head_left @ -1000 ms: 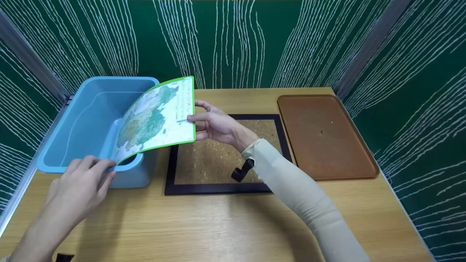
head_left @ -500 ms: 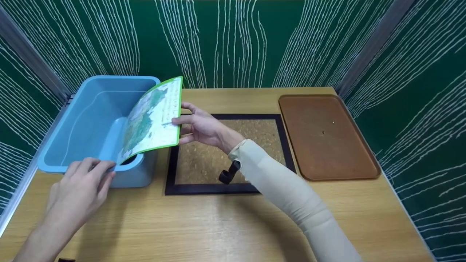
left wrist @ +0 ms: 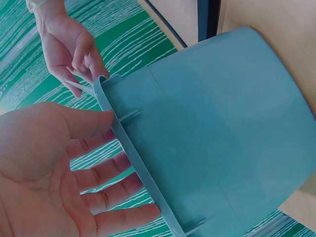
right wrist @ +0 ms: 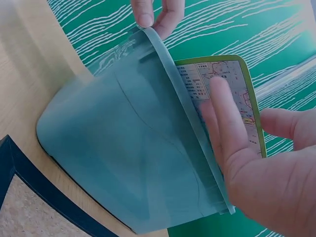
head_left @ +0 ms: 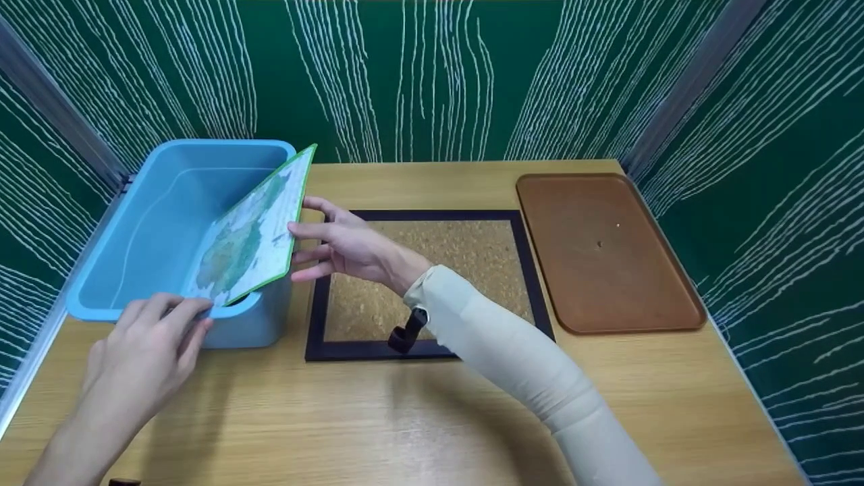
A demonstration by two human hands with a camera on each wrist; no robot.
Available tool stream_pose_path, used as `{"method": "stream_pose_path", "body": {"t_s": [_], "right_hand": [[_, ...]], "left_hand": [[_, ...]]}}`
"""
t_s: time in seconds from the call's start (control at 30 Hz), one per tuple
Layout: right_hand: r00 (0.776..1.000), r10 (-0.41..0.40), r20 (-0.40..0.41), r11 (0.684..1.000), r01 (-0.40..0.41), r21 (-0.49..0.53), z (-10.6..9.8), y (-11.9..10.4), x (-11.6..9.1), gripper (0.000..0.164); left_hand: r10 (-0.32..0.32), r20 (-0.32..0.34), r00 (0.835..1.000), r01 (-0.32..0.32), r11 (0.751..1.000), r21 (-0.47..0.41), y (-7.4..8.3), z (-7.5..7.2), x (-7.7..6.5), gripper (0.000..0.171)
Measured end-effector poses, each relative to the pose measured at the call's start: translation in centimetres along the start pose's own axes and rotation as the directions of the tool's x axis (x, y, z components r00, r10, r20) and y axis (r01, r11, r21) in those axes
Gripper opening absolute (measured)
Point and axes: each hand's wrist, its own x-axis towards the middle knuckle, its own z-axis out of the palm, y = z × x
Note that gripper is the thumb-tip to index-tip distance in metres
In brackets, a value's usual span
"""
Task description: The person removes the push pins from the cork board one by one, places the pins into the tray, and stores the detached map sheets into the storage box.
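A laminated map sheet (head_left: 233,250) with a green border slants over the right side of a blue plastic bin (head_left: 246,329), its lower left part inside the bin. My right hand (head_left: 354,246) holds the sheet's right edge, thumb on the printed face and fingers behind it. Its back, with a printed table and a pinkish map (right wrist: 192,79), shows in the right wrist view. At the bin's front rim, my left hand (head_left: 142,351) grips the edge, thumb outside and fingers over the inner side. In the head view its fingertips lie close to the sheet's lower corner; contact there cannot be told.
A dark-framed cork board (head_left: 439,283) lies on the wooden table (head_left: 405,418), right of the bin and beneath my right forearm. A brown tray (head_left: 607,256) lies farther right. Green walls (head_left: 439,81) with white streaks enclose the back and sides.
My right hand has moved left, taking the sheet's right edge toward the bin. The sheet has tilted steeper and looks less curved. My left hand has stayed on the rim.
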Motion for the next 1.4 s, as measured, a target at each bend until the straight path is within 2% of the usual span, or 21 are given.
{"method": "stream_pose_path", "body": {"t_s": [0.1,0.4,0.57,1.03,1.4], "right_hand": [[1.0,-0.01,-0.008,1.0,0.01,-0.002,0.1,0.2,0.1,0.052],[0.999,0.003,0.038,1.0,-0.004,0.026,0.1,1.0,0.0,0.044],[0.998,0.001,0.055,1.0,-0.003,0.019,0.1,1.1,-0.1,0.046],[0.999,-0.003,0.038,1.0,0.003,-0.001,-0.4,0.8,-0.7,0.051],[0.998,0.0,0.065,0.995,0.006,-0.103,-1.8,-0.5,-2.0,0.046]], "left_hand": [[0.017,-0.025,1.0,-0.017,1.0,-0.01,-0.1,0.1,0.0,0.024],[-0.013,0.026,1.0,0.012,1.0,0.004,0.0,0.0,0.3,0.026],[-0.014,0.038,0.999,0.014,1.0,0.001,-0.1,-0.1,0.3,0.027],[-0.009,0.068,0.998,0.009,1.0,0.006,-0.1,0.0,0.7,0.028],[-0.043,0.129,0.991,0.039,0.999,0.034,-0.3,-0.3,0.8,0.029]]}}
